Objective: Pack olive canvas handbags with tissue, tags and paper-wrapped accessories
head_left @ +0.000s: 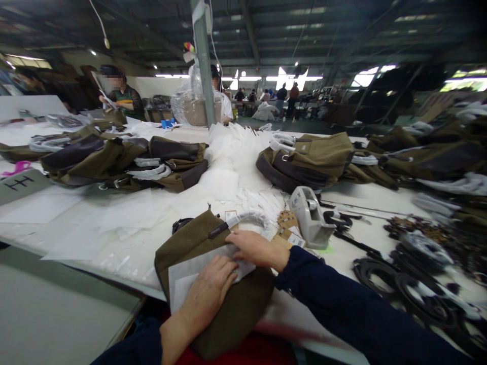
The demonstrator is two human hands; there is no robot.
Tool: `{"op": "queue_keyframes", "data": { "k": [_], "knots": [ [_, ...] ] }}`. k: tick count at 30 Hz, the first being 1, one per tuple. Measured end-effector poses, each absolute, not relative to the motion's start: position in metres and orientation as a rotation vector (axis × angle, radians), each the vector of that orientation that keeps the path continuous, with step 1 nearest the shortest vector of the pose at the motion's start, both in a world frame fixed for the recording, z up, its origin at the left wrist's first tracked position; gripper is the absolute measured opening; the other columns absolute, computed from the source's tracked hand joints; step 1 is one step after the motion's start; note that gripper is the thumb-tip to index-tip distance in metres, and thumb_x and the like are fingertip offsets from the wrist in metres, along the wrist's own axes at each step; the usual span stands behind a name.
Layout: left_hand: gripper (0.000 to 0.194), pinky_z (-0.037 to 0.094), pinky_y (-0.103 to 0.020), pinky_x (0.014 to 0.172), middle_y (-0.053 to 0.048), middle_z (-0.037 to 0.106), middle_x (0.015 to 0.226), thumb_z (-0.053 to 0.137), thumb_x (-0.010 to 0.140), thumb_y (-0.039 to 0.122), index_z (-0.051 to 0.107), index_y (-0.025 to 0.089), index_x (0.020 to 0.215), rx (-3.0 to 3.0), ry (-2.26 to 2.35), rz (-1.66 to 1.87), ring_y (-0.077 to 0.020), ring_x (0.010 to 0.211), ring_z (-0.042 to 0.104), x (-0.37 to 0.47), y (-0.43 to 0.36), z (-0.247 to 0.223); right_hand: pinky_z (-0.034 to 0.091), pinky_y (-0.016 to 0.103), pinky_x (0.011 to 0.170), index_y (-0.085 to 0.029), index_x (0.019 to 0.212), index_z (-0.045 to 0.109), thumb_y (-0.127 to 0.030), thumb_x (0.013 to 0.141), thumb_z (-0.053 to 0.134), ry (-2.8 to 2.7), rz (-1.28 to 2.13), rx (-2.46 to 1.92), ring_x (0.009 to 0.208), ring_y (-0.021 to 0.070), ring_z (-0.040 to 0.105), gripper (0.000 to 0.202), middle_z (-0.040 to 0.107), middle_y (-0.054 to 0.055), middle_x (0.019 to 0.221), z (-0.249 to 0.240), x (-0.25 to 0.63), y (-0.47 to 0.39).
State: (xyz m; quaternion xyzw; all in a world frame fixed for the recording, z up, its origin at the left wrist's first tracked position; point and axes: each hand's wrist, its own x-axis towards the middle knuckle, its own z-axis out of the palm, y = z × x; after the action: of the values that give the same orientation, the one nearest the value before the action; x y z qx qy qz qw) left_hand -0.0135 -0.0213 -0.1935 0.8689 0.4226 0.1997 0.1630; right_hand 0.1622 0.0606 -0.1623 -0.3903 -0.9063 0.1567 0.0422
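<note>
An olive-green bag [190, 234] with dark trim lies at the table's near edge, partly over it. White tissue paper [180, 276] rests across the bag. My left hand [213, 279] lies on the paper with its fingers close together, pressing it against the bag. My right hand [253, 247] is at the bag's upper part, its fingertips bent over the paper's edge near the dark strap tab. A wrapped white handle [255, 217] arches up behind my right hand.
A grey tape dispenser [310, 218] stands right of the bag, beside brown tags [288, 225]. Black coiled straps [414, 289] lie farther right. More olive bags [315, 157] and a heap of white paper [228, 157] are behind. People stand or sit across the hall.
</note>
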Motion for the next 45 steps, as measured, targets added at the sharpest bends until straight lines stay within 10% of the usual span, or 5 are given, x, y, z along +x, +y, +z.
{"op": "queue_keyframes", "data": {
  "k": [3, 22, 27, 45],
  "knots": [
    [0.021, 0.05, -0.041, 0.092, -0.006, 0.062, 0.104, 0.043, 0.098, 0.017, 0.063, 0.02, 0.105, 2.467, 1.214, 0.563, -0.0222, 0.102, 0.056, -0.014, -0.022, -0.192, 0.038, 0.027, 0.068, -0.013, 0.088, 0.067, -0.014, 0.084, 0.063, -2.785, 0.455, -1.221, 0.08, 0.0175, 0.059, 0.006, 0.063, 0.006, 0.088, -0.157, 0.156, 0.055],
    [0.021, 0.041, -0.047, 0.103, -0.009, 0.052, 0.129, 0.053, 0.092, 0.014, 0.058, 0.02, 0.112, 2.562, 1.394, 0.774, -0.0273, 0.12, 0.044, -0.011, -0.027, -0.187, 0.04, 0.023, 0.07, -0.018, 0.085, 0.059, -0.016, 0.092, 0.057, -2.341, 0.646, -1.286, 0.078, 0.0131, 0.053, 0.007, 0.055, 0.001, 0.088, -0.185, 0.177, -0.004],
    [0.012, 0.046, -0.044, 0.088, -0.006, 0.061, 0.098, 0.05, 0.095, 0.018, 0.061, 0.019, 0.1, 2.569, 1.409, 0.467, -0.0249, 0.096, 0.052, -0.001, -0.02, -0.178, 0.044, 0.024, 0.071, -0.018, 0.084, 0.06, -0.016, 0.092, 0.055, -2.346, 0.65, -1.265, 0.079, 0.0142, 0.056, 0.009, 0.056, 0.002, 0.089, -0.183, 0.178, -0.004],
    [0.02, 0.048, -0.041, 0.084, -0.005, 0.061, 0.093, 0.044, 0.097, 0.017, 0.064, 0.02, 0.095, 2.572, 1.387, 0.593, -0.0236, 0.091, 0.052, 0.001, -0.022, -0.191, 0.056, 0.047, 0.095, -0.007, 0.131, 0.054, -0.015, 0.09, 0.053, -2.298, 0.046, -1.267, 0.118, 0.0305, 0.059, 0.042, 0.059, 0.018, 0.134, -0.218, 0.17, -0.068]
  ]
}}
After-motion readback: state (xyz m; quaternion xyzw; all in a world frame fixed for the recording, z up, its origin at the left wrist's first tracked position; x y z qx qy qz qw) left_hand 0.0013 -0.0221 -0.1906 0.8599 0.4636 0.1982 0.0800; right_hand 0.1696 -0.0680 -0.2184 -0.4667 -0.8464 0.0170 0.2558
